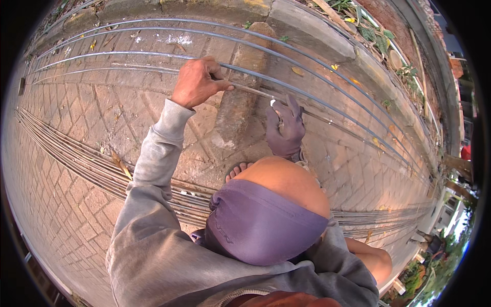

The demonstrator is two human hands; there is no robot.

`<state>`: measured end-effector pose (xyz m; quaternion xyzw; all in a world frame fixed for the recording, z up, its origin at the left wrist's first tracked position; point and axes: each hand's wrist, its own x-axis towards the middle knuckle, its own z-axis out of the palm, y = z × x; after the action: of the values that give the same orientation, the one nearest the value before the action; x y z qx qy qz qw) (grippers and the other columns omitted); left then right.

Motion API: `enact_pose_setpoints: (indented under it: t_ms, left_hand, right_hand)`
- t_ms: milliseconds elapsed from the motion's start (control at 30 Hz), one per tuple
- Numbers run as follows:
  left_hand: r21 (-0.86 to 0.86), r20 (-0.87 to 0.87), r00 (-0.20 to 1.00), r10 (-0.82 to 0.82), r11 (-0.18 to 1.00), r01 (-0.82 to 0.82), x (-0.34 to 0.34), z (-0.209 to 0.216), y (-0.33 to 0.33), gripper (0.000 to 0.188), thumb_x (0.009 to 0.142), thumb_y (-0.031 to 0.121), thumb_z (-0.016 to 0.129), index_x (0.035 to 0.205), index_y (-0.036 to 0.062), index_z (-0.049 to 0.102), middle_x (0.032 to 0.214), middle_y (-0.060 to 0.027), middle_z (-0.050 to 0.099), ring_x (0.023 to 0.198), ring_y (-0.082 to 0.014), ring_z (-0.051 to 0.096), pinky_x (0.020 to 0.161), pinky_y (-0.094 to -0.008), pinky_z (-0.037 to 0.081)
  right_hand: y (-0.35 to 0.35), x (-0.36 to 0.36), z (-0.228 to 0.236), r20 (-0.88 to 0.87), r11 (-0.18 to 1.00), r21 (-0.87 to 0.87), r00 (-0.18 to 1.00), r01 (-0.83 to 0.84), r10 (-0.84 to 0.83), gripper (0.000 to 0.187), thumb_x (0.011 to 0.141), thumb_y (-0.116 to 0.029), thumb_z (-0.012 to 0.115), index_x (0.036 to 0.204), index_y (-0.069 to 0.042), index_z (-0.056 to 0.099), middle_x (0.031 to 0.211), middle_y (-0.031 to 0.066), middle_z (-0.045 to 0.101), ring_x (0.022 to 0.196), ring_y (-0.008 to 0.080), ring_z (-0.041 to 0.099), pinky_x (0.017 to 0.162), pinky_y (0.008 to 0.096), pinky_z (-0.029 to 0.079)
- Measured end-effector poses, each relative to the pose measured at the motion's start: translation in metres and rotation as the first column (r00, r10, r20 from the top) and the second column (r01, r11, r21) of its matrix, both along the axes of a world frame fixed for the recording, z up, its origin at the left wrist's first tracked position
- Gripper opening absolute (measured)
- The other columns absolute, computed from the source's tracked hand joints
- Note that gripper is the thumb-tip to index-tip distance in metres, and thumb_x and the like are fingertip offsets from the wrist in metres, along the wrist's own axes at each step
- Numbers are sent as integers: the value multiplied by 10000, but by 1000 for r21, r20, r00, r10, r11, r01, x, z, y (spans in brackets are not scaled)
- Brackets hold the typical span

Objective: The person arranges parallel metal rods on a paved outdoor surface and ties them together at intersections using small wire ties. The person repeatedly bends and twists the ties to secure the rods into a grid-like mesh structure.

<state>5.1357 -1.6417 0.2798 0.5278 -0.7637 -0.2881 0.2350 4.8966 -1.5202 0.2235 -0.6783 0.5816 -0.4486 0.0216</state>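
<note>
My bare left hand (198, 82) pinches a thin metal rod (253, 91) between thumb and fingers. My right hand (285, 128), in a dusty purple-grey glove, curls its fingers around the same rod farther right. A small white bit (272, 103) shows at the gloved fingertips; what it is, I cannot make out. Left of the gloved hand the rod looks greyer, and right of it browner. Just beyond lie several blue-grey rods (302, 92), running side by side across a rough concrete block (238, 110).
A bundle of brown rods (76, 151) lies on the brick paving (87, 199) and passes beneath me. My bent knee (286, 181) and sandalled foot (239, 170) are close to the block. A concrete kerb (312, 28) borders the far side, with plants (376, 38) behind it.
</note>
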Motion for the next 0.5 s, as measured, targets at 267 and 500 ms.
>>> enact_pose_setpoints:
  t_ms: [267,500]
  left_hand:
    - [-6,2,1000,-12,1000,12,0,1,0,286,621,245,899,677,34,714,758,-83,660,675,-274,650,635,-397,486]
    - [5,-14,1000,-15,1000,15,0,1,1,276,628,238,901,678,36,720,761,-80,659,665,-269,649,627,-393,485]
  right_hand:
    - [0,13,-1,-136,915,386,988,119,-71,195,835,-138,731,1023,-102,690,1230,200,613,981,412,630,797,475,544]
    - [33,0,15,-173,888,459,983,27,60,225,818,-150,710,1043,-134,714,1201,184,618,1012,370,626,842,474,528]
